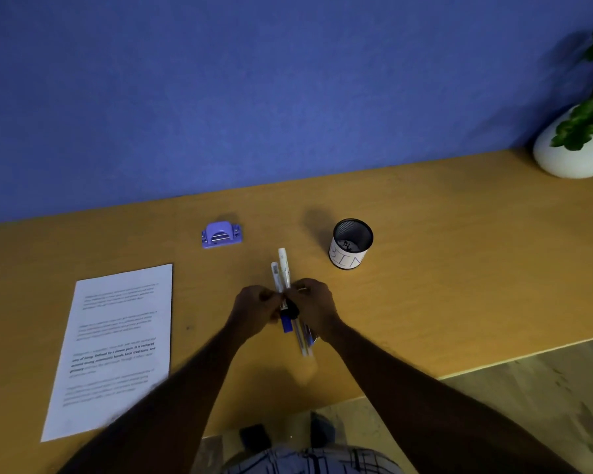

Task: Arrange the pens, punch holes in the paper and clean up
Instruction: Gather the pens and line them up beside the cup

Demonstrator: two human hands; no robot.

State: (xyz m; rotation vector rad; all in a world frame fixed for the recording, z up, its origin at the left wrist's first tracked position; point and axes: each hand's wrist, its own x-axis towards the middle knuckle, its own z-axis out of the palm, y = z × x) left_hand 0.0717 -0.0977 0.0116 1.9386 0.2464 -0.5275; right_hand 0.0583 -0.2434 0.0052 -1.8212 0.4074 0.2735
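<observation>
A bundle of pens (283,268) sits between the two hands at the middle of the worktop (425,285). The left hand (254,309) and right hand (314,306) both pinch it around its middle, fingers curled, so its ends stick out beyond and below them. Whether the pens touch the worktop, I cannot tell. A sheet of paper (117,343) lies flat to the left. A purple hole punch (221,235) stands beyond the hands, with a black mesh cup (351,242) labelled "BIN" to its right. A potted plant (572,152) sits at the far right corner.
</observation>
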